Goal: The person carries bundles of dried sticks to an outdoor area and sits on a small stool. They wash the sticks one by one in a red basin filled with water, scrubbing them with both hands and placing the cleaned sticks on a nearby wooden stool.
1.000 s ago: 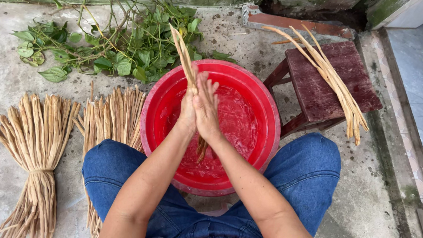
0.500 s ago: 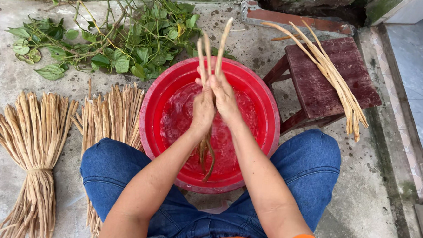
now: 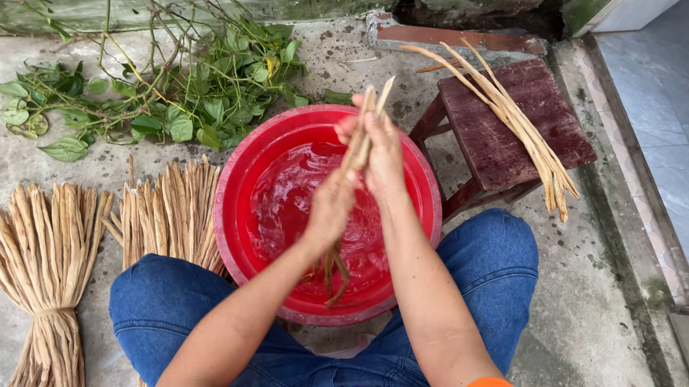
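A red plastic basin [image 3: 233,211] holding water sits on the concrete between my knees. Over it, my left hand [image 3: 329,210] and my right hand [image 3: 378,152] press together around a few long tan plant stalks [image 3: 361,139]. The stalks stick up past my right fingers and hang down, dark and wet, below my left palm into the water. My right hand sits higher and farther from me than my left.
A dark red wooden stool [image 3: 512,139] at the right carries a pile of pale stalks [image 3: 521,128]. Two tied bundles of dry stalks [image 3: 50,257] [image 3: 171,212] lie at the left. Leafy green vines [image 3: 169,90] spread behind the basin. A tiled floor runs along the right.
My hands have slid against each other along the stalks, right hand moving up and away, left hand drawing back. The stalk tips have shifted to the right.
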Demonstrator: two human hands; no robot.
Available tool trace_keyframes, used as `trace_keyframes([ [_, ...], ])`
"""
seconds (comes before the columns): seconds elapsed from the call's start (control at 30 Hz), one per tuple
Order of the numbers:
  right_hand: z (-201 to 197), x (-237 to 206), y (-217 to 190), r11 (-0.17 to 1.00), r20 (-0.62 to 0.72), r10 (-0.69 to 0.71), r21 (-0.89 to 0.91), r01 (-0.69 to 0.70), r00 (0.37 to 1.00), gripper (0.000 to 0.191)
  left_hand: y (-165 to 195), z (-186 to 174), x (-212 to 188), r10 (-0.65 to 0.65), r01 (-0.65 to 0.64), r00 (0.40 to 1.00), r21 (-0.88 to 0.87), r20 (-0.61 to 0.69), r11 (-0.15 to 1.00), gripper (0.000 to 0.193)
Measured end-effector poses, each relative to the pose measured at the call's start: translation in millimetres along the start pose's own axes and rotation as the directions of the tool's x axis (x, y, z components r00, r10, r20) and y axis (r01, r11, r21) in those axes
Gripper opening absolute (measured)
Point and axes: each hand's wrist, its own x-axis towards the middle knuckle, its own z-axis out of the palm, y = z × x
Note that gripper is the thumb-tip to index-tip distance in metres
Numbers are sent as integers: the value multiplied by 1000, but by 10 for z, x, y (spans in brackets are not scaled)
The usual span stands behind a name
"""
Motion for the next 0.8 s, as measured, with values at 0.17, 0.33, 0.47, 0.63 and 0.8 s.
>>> trace_keyframes([
  [0.17, 345, -521, 487, 865, 359, -1, -468, 181, 933, 68, 259, -514, 368, 125, -269, 937, -446, -326, 854, 41],
  [0.33, 272, -723, 829, 792, 400, 114, -589, 160, 909, 46, 335, -936, 412, 221, -337, 940, -589, -261, 735, 37],
  [0.47, 280, -533, 690, 792, 99, 32, -609, 35, 995, 37, 226, -722, 292, 129, -153, 988, -459, -83, 875, 79],
  [0.63, 470, -562, 614, 877, 60, 57, -480, -21, 997, 41, 147, -445, 147, -192, 161, 981, -419, -31, 894, 90],
  [0.8, 557, -786, 724, 641, 121, 72, -766, 47, 990, 57, 156, -557, 136, -337, 249, 937, -505, -89, 826, 92],
])
